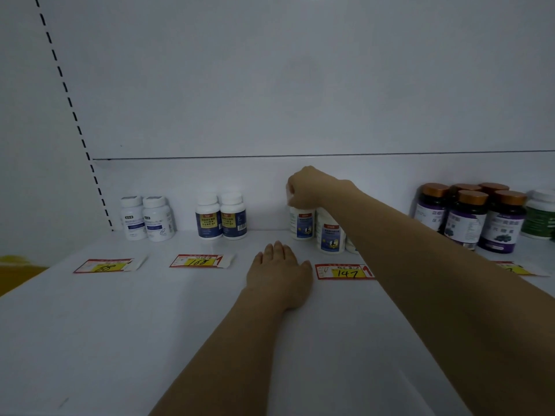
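Note:
My right hand [309, 189] reaches to the back of a white shelf [150, 325] and grips the cap of a white bottle with a blue label [301, 225]. A second bottle of the same kind [329, 237] stands just right of it and nearer to me, and my right forearm hides part of a third. My left hand [280, 270] rests flat, palm down, on the shelf in front of these bottles, fingers straight. A red and yellow price tag reading 147 [345, 272] lies to the right of my left hand.
Two white bottles [147, 217] stand at the back left, behind a price tag [105, 266]. Two dark blue-labelled bottles [221, 219] stand behind a tag reading 168 [196, 261]. Several purple bottles with copper caps [468, 217] and a green-labelled bottle [540, 214] stand at the right.

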A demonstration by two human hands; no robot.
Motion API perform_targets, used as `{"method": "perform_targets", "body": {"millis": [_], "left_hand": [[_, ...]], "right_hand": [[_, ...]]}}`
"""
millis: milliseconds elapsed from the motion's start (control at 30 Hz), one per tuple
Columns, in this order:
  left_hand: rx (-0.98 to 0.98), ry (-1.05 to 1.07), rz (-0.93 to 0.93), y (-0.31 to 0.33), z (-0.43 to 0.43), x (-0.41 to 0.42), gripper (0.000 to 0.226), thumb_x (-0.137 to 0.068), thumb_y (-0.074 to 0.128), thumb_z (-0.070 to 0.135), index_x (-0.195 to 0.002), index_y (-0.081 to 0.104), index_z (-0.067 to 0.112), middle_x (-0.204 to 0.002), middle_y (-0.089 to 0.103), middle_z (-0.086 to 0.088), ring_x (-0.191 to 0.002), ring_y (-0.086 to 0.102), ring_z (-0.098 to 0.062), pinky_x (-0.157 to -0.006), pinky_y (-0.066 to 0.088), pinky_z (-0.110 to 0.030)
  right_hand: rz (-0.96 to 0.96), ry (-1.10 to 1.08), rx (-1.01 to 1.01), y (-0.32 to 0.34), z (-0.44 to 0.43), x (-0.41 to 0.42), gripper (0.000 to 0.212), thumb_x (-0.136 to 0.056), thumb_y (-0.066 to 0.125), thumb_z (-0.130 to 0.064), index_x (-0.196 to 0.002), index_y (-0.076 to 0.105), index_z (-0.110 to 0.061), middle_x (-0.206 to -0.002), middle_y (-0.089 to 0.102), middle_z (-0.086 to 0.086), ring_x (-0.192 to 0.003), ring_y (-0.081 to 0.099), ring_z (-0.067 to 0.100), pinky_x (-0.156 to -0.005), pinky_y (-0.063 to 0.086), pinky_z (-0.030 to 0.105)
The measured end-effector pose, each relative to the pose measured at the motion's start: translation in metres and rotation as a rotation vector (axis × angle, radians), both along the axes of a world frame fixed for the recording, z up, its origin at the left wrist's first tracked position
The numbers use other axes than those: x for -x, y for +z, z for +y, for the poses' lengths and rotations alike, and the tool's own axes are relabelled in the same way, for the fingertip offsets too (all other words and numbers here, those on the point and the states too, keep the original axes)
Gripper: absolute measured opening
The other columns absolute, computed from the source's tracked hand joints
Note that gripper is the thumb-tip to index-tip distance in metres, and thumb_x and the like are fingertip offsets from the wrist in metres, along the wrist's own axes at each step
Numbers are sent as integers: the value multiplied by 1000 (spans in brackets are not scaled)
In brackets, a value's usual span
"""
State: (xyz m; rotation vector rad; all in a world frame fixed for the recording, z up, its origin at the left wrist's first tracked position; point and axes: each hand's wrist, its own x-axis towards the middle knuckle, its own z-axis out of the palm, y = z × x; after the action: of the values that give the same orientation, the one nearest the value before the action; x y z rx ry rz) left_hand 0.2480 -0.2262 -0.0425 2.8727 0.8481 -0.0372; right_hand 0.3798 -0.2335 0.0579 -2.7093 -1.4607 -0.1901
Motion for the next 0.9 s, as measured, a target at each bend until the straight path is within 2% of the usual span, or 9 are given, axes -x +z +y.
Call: {"method": "perform_targets", "body": {"millis": [167, 267, 400, 567, 700, 800, 833, 900], "left_hand": [[1, 0, 6, 1, -2, 1, 65, -101, 11, 46, -151, -3, 7, -159, -7, -9, -147, -5, -22, -119, -1, -37], [-5, -3, 7, 1, -2, 1, 65, -101, 11, 45, -151, -3, 6, -159, -7, -10, -147, -5, -22, -119, -1, -37], [-5, -14, -4, 1, -3, 1, 64, -101, 11, 43, -150, -2, 5, -159, -6, -11, -147, -4, -23, -119, -1, -37], [-13, -17, -17, -1, -2, 2, 64, -101, 12, 43, -150, -1, 4, -159, -5, -12, -147, -3, -23, -119, 0, -37], [3, -5, -86, 1, -1, -1, 64, -101, 21, 41, -150, 8, 2, -159, 6, -14, -146, 8, -25, -119, 8, -36], [10, -2, -292, 11, -7, 0, 53, -102, 30, 34, -145, 26, 4, -152, 29, -11, -139, 29, -23, -112, 24, -32], [31, -6, -410, 15, -11, 2, 45, -102, 32, 29, -140, 35, 6, -145, 39, -10, -132, 38, -23, -105, 32, -32], [208, 4, -650, 24, -13, 2, 29, -101, 35, 22, -125, 48, 11, -124, 55, -8, -109, 52, -21, -86, 39, -29]], "right_hand": [[-33, 5, 21, -1, -1, 6, 29, -93, 50, -15, -120, 55, -5, -119, 51, 13, -106, 55, 28, -89, 51, 37], [-43, 41, -8, 3, -6, 10, 31, -95, 52, -17, -122, 54, -3, -123, 54, 15, -109, 55, 28, -86, 49, 33], [-40, 129, -164, 22, -21, 19, 35, -95, 56, -25, -123, 56, -4, -125, 57, 14, -114, 52, 27, -88, 46, 33], [-15, 201, -346, 51, -46, 30, 35, -93, 57, -29, -121, 60, -9, -124, 59, 9, -113, 53, 21, -83, 39, 23], [2, 218, -449, 58, -74, 38, 35, -93, 58, -33, -120, 62, -12, -121, 63, 6, -108, 57, 17, -85, 41, 21], [53, 211, -554, 49, -95, 40, 32, -92, 58, -34, -116, 66, -15, -114, 66, 1, -100, 58, 12, -81, 41, 18], [69, 207, -585, 45, -100, 40, 30, -92, 58, -34, -114, 67, -16, -111, 68, 0, -97, 58, 10, -79, 41, 17], [94, 203, -629, 36, -109, 40, 28, -93, 57, -35, -110, 69, -17, -106, 69, -3, -94, 60, 7, -77, 42, 14]]}}
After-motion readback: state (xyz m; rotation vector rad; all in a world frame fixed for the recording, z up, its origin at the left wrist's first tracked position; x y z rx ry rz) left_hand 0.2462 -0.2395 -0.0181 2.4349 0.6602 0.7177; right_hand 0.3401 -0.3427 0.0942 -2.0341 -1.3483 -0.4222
